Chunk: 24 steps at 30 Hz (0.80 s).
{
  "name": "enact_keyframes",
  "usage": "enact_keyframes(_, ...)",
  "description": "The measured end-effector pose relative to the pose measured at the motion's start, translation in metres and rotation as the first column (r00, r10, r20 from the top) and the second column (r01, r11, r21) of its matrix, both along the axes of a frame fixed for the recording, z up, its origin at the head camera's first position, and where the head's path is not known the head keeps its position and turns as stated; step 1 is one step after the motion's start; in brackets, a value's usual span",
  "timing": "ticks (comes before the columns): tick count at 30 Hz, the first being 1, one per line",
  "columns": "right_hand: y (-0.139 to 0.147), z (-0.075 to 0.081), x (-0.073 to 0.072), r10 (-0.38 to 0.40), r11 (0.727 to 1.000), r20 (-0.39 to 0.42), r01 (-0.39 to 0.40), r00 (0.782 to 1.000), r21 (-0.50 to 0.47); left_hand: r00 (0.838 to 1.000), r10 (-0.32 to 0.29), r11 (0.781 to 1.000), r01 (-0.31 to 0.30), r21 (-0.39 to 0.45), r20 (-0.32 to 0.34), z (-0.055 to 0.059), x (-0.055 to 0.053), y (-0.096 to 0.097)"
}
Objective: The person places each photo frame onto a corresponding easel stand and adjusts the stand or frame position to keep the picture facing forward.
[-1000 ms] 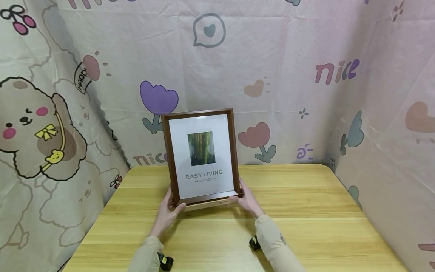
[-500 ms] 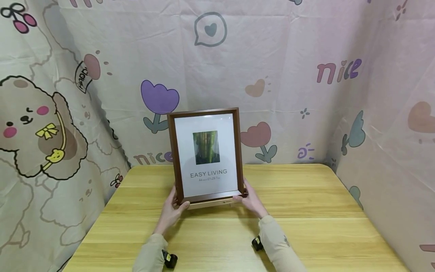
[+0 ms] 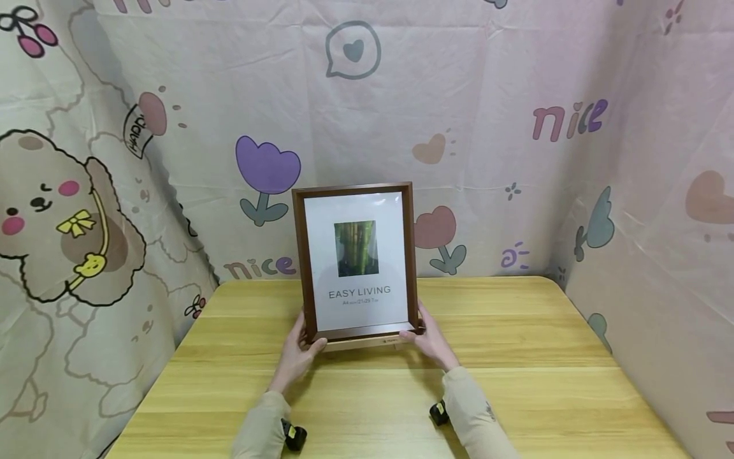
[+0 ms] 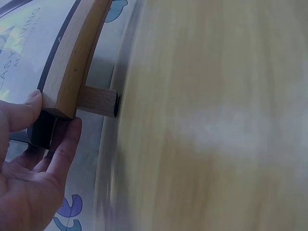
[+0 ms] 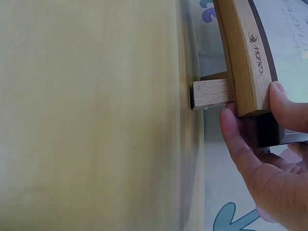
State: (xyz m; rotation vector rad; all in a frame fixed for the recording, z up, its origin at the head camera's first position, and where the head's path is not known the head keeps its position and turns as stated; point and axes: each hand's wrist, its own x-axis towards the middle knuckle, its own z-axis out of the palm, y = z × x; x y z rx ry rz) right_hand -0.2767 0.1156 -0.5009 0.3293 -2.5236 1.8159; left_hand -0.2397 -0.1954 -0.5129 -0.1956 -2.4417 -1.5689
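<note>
A brown-framed picture frame (image 3: 357, 261) reading "EASY LIVING" stands nearly upright, leaning slightly back, above a pale wooden ledge (image 3: 360, 344) that looks like part of a small tabletop easel. My left hand (image 3: 297, 356) grips the lower left corner, thumb on the ledge front and fingers behind. At the lower right corner my right hand (image 3: 432, 343) holds on the same way. In the left wrist view a short wooden foot (image 4: 98, 100) sticks out under the ledge, close to the tabletop. The right wrist view shows a matching foot (image 5: 211, 94) and printed lettering on the ledge.
The light wood table (image 3: 516, 382) extends around both arms. A patterned cloth backdrop (image 3: 487, 95) hangs behind and along both sides. Black wrist cameras sit on the left sleeve (image 3: 260, 421) and right sleeve (image 3: 476, 414).
The picture frame and its ledge have shifted to the right, with both hands moving along. Their tilt to one side has lessened a little. Both hands keep their hold.
</note>
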Motion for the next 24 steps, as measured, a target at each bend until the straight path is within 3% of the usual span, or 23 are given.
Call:
enact_keyframes(9, 0.006, -0.002, -0.002, -0.012, 1.0, 0.01, 0.011, 1.0, 0.013, 1.0, -0.019, 0.999, 0.018, 0.05, 0.021, 0.0, -0.004, 0.007)
enact_keyframes(24, 0.014, -0.001, -0.001, -0.037, 0.999, 0.002, 0.037, 0.999, 0.037, 1.0, -0.013, 1.0, 0.013, 0.016, 0.017, 0.001, -0.007, 0.015)
